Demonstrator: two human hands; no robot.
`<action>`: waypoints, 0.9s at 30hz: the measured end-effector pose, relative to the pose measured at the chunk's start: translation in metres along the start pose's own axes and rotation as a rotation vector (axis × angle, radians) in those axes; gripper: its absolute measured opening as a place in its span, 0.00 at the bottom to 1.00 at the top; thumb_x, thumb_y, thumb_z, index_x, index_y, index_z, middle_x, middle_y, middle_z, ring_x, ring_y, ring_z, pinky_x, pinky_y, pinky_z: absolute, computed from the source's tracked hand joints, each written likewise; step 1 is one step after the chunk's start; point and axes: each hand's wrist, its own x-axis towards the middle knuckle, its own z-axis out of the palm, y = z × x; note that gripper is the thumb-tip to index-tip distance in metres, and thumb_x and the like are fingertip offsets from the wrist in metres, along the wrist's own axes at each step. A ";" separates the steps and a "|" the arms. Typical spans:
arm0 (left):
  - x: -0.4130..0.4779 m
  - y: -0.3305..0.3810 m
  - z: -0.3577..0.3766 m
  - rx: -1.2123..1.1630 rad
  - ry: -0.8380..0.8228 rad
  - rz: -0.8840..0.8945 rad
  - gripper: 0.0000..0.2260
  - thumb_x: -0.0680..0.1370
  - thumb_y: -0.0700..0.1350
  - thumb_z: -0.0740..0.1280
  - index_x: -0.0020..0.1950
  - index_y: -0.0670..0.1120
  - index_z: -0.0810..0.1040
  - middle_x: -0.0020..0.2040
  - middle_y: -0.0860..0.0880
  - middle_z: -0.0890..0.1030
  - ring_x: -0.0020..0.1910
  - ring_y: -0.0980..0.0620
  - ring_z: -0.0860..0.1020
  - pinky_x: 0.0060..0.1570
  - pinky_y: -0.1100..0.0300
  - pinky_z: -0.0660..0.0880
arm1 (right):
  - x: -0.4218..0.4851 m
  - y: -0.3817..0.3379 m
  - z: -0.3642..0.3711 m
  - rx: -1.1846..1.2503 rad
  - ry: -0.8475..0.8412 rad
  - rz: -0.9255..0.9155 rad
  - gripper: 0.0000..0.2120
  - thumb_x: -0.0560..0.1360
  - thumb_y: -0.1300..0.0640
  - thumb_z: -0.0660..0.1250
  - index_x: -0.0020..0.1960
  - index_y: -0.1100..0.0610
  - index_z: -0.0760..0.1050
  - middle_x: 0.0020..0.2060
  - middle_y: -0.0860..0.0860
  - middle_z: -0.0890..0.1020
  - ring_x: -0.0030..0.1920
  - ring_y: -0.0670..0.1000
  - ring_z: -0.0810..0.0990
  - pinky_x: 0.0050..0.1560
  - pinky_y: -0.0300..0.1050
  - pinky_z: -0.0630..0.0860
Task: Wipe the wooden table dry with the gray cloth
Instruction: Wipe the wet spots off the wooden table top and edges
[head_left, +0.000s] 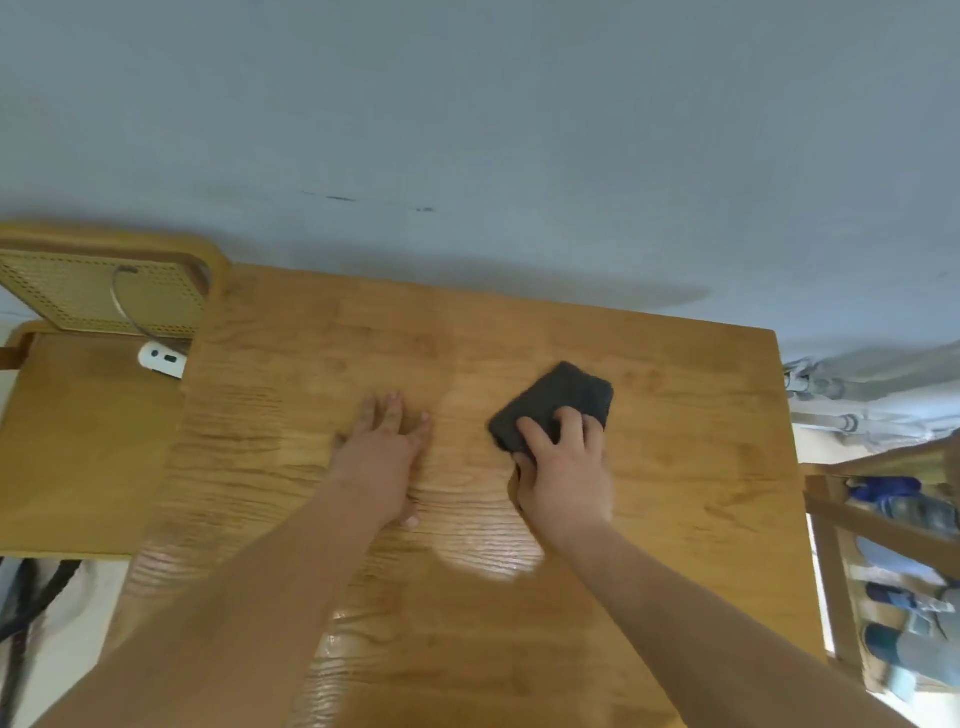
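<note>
Cloth (563, 397) under right hand (566, 470) fingers (571, 423), gripped | left hand (384, 452) flat on table (685, 467)

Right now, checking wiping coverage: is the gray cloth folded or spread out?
Folded: the gray cloth is a compact, thick pad with rounded corners, held under the right hand on the wooden table.

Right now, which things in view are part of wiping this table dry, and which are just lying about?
Part of the job:
gray cloth
wooden table, with a shiny wet-looking patch near its front

Just lying about:
cane-backed chair
white plastic device on the chair seat
wooden rack holding shoes, at the right
</note>
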 end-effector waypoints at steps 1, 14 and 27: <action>0.001 0.001 0.000 0.003 -0.005 -0.003 0.59 0.70 0.55 0.81 0.83 0.57 0.38 0.82 0.46 0.29 0.81 0.39 0.34 0.78 0.34 0.55 | 0.001 0.013 -0.002 -0.003 -0.007 -0.191 0.16 0.80 0.47 0.66 0.67 0.43 0.73 0.66 0.54 0.71 0.68 0.61 0.68 0.52 0.56 0.81; 0.006 0.000 0.001 0.002 -0.035 -0.017 0.59 0.71 0.56 0.80 0.82 0.58 0.35 0.80 0.47 0.26 0.80 0.40 0.30 0.79 0.35 0.52 | 0.116 0.037 -0.026 0.134 0.001 0.484 0.17 0.84 0.47 0.59 0.72 0.44 0.66 0.70 0.56 0.61 0.70 0.64 0.59 0.57 0.59 0.77; 0.004 -0.002 0.002 -0.041 -0.016 -0.027 0.59 0.71 0.56 0.80 0.81 0.60 0.34 0.79 0.49 0.25 0.80 0.43 0.29 0.80 0.38 0.48 | 0.163 0.062 -0.039 0.043 -0.084 0.007 0.22 0.82 0.41 0.61 0.74 0.41 0.67 0.68 0.54 0.64 0.71 0.59 0.61 0.60 0.59 0.78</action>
